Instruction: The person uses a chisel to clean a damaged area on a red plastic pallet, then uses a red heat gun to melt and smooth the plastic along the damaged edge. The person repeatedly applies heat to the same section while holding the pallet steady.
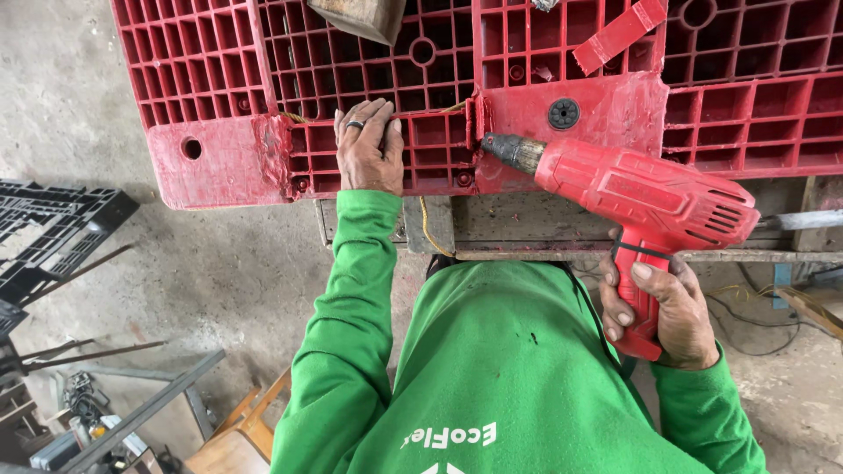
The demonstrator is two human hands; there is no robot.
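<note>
l hand [369,145] flat, fingers spread, pinning red pallet [219,162] steady; r hand [663,312] fingers wrapped on heat gun [645,193], nozzle at crack.

Your worn wooden workbench [527,230] with its metal front edge carries the big red gridded plastic pallet [755,114], which overhangs its left end.
</note>
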